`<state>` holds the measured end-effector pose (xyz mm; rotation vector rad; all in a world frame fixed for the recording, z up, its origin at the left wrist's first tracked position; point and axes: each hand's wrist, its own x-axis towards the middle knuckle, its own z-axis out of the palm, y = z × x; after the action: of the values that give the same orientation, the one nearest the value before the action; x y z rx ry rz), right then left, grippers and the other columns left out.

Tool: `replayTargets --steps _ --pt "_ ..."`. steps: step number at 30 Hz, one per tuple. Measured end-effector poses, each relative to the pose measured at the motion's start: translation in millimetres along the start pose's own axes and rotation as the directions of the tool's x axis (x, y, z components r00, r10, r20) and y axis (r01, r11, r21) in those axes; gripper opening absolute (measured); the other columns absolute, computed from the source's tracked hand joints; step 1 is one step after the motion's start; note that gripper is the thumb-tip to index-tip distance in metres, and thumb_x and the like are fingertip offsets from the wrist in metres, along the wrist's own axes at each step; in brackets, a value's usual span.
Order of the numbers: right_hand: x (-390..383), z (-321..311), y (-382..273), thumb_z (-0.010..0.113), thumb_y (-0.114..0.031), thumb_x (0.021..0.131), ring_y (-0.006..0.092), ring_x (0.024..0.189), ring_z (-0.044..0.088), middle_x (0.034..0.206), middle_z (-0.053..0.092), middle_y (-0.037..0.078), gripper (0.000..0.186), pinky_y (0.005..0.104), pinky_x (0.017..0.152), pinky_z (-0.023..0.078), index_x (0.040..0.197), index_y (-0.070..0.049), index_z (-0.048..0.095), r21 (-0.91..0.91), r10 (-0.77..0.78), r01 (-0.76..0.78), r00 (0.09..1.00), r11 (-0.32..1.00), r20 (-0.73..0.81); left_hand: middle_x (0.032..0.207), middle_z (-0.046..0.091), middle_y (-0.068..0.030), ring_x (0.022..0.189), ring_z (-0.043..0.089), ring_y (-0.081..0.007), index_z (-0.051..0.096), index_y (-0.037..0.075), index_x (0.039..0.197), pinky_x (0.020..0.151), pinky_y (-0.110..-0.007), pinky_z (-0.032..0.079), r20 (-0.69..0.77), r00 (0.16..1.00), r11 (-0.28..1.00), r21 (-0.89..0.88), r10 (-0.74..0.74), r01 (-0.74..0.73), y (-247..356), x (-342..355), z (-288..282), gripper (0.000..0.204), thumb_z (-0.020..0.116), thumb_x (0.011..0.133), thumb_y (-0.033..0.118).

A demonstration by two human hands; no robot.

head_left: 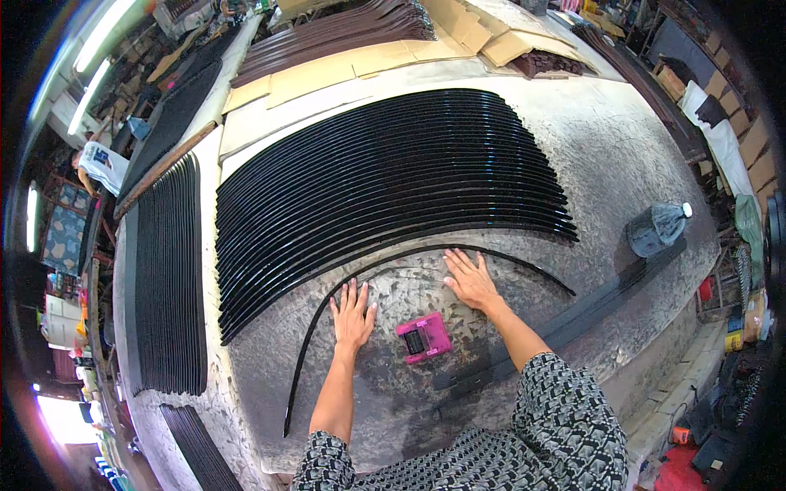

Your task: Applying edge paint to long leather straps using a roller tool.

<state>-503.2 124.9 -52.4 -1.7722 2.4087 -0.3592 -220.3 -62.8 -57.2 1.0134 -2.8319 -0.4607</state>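
A thin black strip (393, 253), shiny and looking bowed in this wide view, lies by itself on the worn grey tabletop (270, 385). My left hand (352, 317) rests flat with fingers spread, its fingertips at the near edge of the strip. To the right, my right hand (471, 280) is also flat and open, its fingertips at the same edge near the strip's middle. Whether the fingertips press on the strip I cannot tell. Between my forearms sits a small pink box (442, 331) with a black insert. Just beyond the strip, many similar black strips (393, 172) lie side by side.
A clear plastic jug (657, 229) with a white cap stands at the right, by a flat dark bar (565, 327). More black strips (168, 278) lie at the left. Brown strips (336, 41) rest on cardboard (377, 57) at the back. A person (102, 166) is far left.
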Motion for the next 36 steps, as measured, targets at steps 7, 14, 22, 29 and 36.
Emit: replayTargets --steps 7,14,22,29,36 --pt "-18.6 -16.2 48.5 0.038 -0.043 0.104 0.0231 0.148 0.027 0.159 0.033 0.003 0.055 0.0612 0.119 0.012 0.148 -0.01 0.041 -0.025 0.238 -0.241 0.967 0.97 -0.09 0.162 0.027 -0.0126 0.149 0.022 -0.0338 0.038 0.015 0.153 0.119 -0.06 0.011 0.018 1.0 1.0 0.028 0.006 -0.007 3.6 18.5 -2.7 0.059 0.045 0.1 0.042" --pt "-53.6 -31.6 88.3 0.046 -0.037 0.102 0.0251 0.145 0.031 0.156 0.037 0.007 0.052 0.059 0.117 0.02 0.145 -0.008 0.044 -0.039 0.34 -0.352 0.924 0.935 -0.177 0.162 0.027 -0.011 0.149 0.024 -0.0324 0.039 0.016 0.152 0.119 -0.059 0.012 0.004 1.0 0.999 0.031 0.019 -0.019 6.1 18.6 1.1 0.059 0.045 0.1 0.041" --pt "-29.2 -90.4 88.7 0.067 -0.017 0.078 0.0284 0.115 0.051 0.119 0.056 0.009 0.049 0.0448 0.098 0.039 0.124 -0.008 0.053 -0.171 0.32 -0.472 0.781 0.865 -0.536 0.157 0.037 -0.0129 0.146 0.03 -0.0342 0.045 0.008 0.147 0.119 -0.057 0.016 -0.137 0.986 0.995 0.02 -0.096 0.099 -4.0 -0.4 6.7 0.054 0.049 0.099 0.034" --pt "-42.3 -75.6 138.8 0.063 -0.014 0.079 0.0254 0.107 0.056 0.104 0.066 0.008 0.049 0.0433 0.094 0.04 0.127 -0.006 0.057 -0.339 0.422 -0.529 0.84 0.778 -0.341 0.159 0.033 -0.0142 0.147 0.028 -0.0356 0.045 0.012 0.148 0.118 -0.06 0.015 -0.056 0.997 0.996 -0.066 -0.061 0.057 6.8 17.8 0.9 0.052 0.047 0.101 0.032" --pt "-44.0 -84.2 111.6 0.063 -0.013 0.079 0.0272 0.11 0.052 0.109 0.058 0.011 0.045 0.0436 0.094 0.039 0.124 -0.007 0.057 -0.3 0.313 -0.508 0.8 0.808 -0.512 0.159 0.032 -0.0127 0.147 0.027 -0.0337 0.043 0.015 0.15 0.118 -0.059 0.016 -0.03 1.0 1.0 -0.003 0.0 0.0 12.1 23.5 0.8 0.052 0.046 0.101 0.033"
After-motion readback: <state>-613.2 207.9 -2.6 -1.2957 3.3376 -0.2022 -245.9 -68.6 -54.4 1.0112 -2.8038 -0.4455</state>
